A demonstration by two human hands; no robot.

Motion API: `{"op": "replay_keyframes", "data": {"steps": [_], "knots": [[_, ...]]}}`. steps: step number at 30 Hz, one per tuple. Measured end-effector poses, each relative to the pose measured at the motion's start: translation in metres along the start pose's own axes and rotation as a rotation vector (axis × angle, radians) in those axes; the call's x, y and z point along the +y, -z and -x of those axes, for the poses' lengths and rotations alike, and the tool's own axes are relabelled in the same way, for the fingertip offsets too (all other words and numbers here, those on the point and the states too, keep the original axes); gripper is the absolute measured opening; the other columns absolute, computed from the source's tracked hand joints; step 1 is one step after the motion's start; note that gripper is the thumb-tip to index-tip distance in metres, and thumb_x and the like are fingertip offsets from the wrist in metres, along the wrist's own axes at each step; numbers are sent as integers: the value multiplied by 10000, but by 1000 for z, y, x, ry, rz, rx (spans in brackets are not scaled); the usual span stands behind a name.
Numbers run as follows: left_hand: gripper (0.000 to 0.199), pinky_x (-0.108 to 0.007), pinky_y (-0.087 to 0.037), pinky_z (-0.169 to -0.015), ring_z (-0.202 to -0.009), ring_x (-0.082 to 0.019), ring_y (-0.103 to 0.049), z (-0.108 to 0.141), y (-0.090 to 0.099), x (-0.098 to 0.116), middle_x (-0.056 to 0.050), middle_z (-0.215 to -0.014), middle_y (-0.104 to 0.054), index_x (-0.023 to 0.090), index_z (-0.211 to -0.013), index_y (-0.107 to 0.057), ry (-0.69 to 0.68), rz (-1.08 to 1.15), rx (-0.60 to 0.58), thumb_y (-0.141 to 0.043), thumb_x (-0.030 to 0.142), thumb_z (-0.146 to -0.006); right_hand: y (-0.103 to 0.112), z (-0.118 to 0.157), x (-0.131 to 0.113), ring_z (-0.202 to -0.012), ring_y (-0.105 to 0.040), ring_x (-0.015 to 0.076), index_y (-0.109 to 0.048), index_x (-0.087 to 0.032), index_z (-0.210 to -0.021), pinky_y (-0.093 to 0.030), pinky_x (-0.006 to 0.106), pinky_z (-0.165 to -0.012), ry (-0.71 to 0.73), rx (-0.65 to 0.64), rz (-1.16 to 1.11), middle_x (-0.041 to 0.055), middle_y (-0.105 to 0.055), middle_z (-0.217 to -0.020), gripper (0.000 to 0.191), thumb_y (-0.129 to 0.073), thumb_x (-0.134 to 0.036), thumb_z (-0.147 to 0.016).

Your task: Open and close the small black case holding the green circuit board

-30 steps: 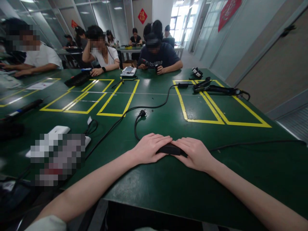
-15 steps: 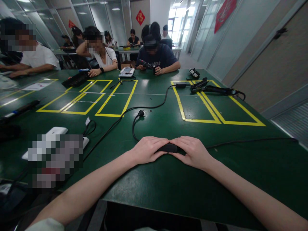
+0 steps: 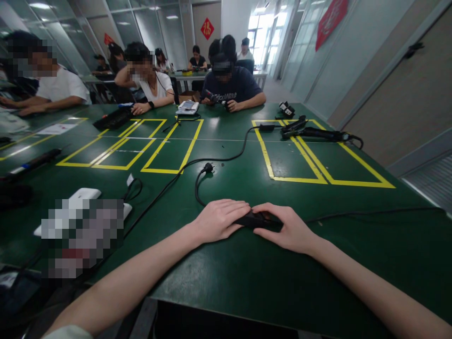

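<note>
Just in front of me on the green table lies a black power adapter, long and block-shaped. My left hand is closed over its left end, fingers on top and thumb at the near side. Around the right part curves my right hand, its fingertips on the top and its thumb along the near edge; a gap shows between palm and adapter. A cord with a black two-pin plug emerges behind my left hand. From behind my right hand, a thin black cable runs right. My hands hide both adapter ends.
Yellow tape rectangles mark the green table. A long black cable crosses it toward a black hair-styling-like tool at the far right. White devices, partly pixelated, lie at left. Several people sit opposite, one in a dark shirt.
My right hand has shifted slightly right and its fingers have spread, exposing more of the adapter. The left hand stays nearly in place. The view has tilted slightly.
</note>
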State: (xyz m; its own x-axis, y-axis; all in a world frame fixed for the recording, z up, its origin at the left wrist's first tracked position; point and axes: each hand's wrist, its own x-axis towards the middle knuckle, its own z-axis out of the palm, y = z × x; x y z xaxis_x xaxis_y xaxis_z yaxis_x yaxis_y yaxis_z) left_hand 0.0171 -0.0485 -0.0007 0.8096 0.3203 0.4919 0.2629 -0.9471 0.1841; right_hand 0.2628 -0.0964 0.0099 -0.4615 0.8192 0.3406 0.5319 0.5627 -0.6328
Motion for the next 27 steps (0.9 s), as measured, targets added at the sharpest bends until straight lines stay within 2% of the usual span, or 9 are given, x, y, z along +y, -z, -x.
{"op": "replay_keyframes", "data": {"steps": [3,6,11,14,17,20,22,24,27], "knots": [[338,-380,-525,-1104,-1288,-219,-640,-1,0,0,-149,-1315,-704,117,-1322,-590,-85,-86,17,-440,271,-1061,3,0,-6,-788,-696,187,-598,-221,-1054,-572,303,-699,-189,-115,-272,39,-719,-934,288,-726,-386,-856],[333,-375,-515,-1112,-1297,-213,-633,-2,0,0,-150,-1307,-709,98,-1315,-593,-142,-145,51,-435,245,-1061,1,1,-11,-675,-653,153,-527,-229,-1007,-504,248,-566,-325,-185,-439,3,-670,-860,349,-754,-422,-824],[335,-370,-526,-1094,-1309,-208,-624,-4,3,1,-122,-1349,-690,145,-1341,-580,-95,-136,127,-496,287,-1049,-3,1,-9,-597,-552,127,-532,-217,-859,-410,243,-531,-284,-48,-333,-14,-596,-752,327,-741,-467,-829],[442,-423,-486,-1142,-1372,-228,-568,-4,9,2,-130,-1424,-635,174,-1446,-504,-50,-137,175,-539,306,-1027,10,-2,0,-534,-502,114,-562,-219,-831,-370,239,-485,-308,125,-332,-14,-606,-716,349,-761,-503,-797],[488,-444,-460,-1167,-1404,-236,-534,-1,13,0,-129,-1459,-605,180,-1480,-482,-15,-122,181,-556,275,-1008,37,-5,16,-416,-382,77,-528,-236,-800,-265,225,-399,-379,396,-398,-9,-673,-707,393,-807,-504,-728],[398,-466,-462,-1165,-1394,-250,-543,3,13,-3,-129,-1449,-614,174,-1391,-579,8,-90,127,-561,260,-1002,71,-4,34,-336,-261,62,-426,-265,-775,-130,219,-346,-403,716,-482,-33,-688,-645,450,-814,-476,-686],[316,-454,-502,-1126,-1350,-247,-585,4,13,-4,-118,-1405,-650,177,-1301,-642,-14,-64,90,-555,251,-1006,91,0,45,-316,-218,55,-371,-272,-770,-76,223,-344,-354,916,-484,-38,-694,-636,481,-803,-457,-665],[267,-422,-536,-1087,-1297,-233,-626,4,12,-5,-115,-1340,-694,163,-1236,-673,-40,-36,97,-564,233,-1002,107,5,56,-307,-233,55,-348,-275,-765,-83,223,-348,-310,1073,-433,-35,-684,-621,502,-798,-450,-626],[249,-405,-557,-1055,-1248,-224,-655,3,12,-5,-111,-1279,-724,155,-1205,-688,-33,-4,99,-573,224,-996,119,16,75,-381,-399,92,-389,-273,-763,-241,226,-386,-348,1174,-230,-4,-676,-658,502,-807,-475,-572]]}}
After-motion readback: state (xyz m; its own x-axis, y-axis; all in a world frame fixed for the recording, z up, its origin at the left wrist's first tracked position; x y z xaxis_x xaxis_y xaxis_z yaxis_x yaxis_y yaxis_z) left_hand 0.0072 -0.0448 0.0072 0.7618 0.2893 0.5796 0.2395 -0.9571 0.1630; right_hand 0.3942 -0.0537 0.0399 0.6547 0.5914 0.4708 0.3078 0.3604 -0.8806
